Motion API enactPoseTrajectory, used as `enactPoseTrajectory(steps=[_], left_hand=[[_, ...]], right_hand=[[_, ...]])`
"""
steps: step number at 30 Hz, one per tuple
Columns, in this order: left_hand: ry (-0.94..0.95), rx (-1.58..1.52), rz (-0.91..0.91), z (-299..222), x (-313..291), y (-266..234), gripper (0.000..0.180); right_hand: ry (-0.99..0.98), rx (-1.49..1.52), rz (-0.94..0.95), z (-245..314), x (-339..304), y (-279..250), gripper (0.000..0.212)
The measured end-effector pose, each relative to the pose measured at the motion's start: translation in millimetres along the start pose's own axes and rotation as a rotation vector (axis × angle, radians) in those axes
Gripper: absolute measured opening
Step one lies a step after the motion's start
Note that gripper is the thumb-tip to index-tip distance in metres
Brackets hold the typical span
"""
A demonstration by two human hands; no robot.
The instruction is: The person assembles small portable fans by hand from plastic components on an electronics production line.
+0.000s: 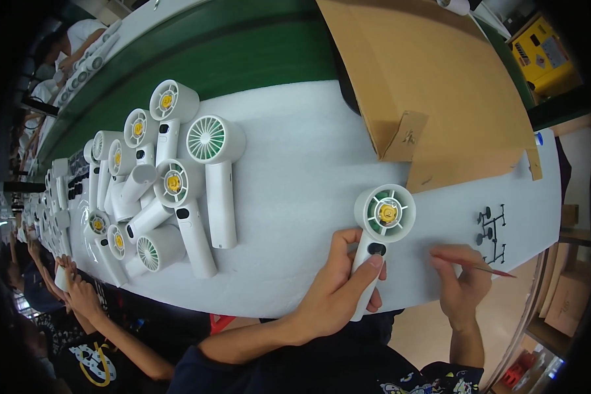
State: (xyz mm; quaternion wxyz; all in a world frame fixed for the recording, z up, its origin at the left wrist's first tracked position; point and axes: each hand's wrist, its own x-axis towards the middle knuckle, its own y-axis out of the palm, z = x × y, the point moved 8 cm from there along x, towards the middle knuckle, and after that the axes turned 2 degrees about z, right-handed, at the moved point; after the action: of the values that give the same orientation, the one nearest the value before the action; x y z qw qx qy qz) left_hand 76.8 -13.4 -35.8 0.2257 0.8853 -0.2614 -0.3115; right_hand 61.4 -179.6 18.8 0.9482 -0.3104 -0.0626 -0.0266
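Note:
My left hand point(341, 282) is wrapped round the handle of a white handheld fan point(387, 214), with the thumb near its black button. The fan's round head tilts up, showing white spokes, a yellow-gold hub and green behind. To its right, my right hand point(463, 282) is closed on a thin red pointed tool point(496, 271), whose exact kind I cannot make out. The tool's visible end points right, and the fingertips are apart from the fan. Beyond this hand, a black plastic sprue with small parts point(492, 233) lies on the white table point(289, 177).
Several white handheld fans point(222, 203) lie piled on the left of the table. A large cardboard box point(446, 98) stands at the far right, before a green strip point(262, 52). Co-workers' hands point(82, 295) are busy at the left; a yellow machine point(542, 56) is behind.

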Motion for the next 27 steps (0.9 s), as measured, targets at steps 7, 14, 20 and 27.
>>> enactPoseTrajectory(steps=[7,14,20,27], left_hand=[[0.029,-0.068,0.015,0.1,-0.1,0.2,0.037],[0.045,-0.084,0.053,-1.2,-0.3,1.1,0.037],[0.112,-0.083,0.081,-0.3,2.1,0.7,0.036],[0.087,-0.009,0.064,-3.1,1.5,-1.7,0.037]], right_hand=[[-0.078,0.507,-0.147,32.8,5.9,13.7,0.021],[-0.148,0.303,-0.01,51.3,20.8,34.2,0.021],[-0.142,0.183,0.04,55.0,23.9,43.5,0.017],[-0.163,0.162,-0.002,55.6,23.2,42.5,0.016]])
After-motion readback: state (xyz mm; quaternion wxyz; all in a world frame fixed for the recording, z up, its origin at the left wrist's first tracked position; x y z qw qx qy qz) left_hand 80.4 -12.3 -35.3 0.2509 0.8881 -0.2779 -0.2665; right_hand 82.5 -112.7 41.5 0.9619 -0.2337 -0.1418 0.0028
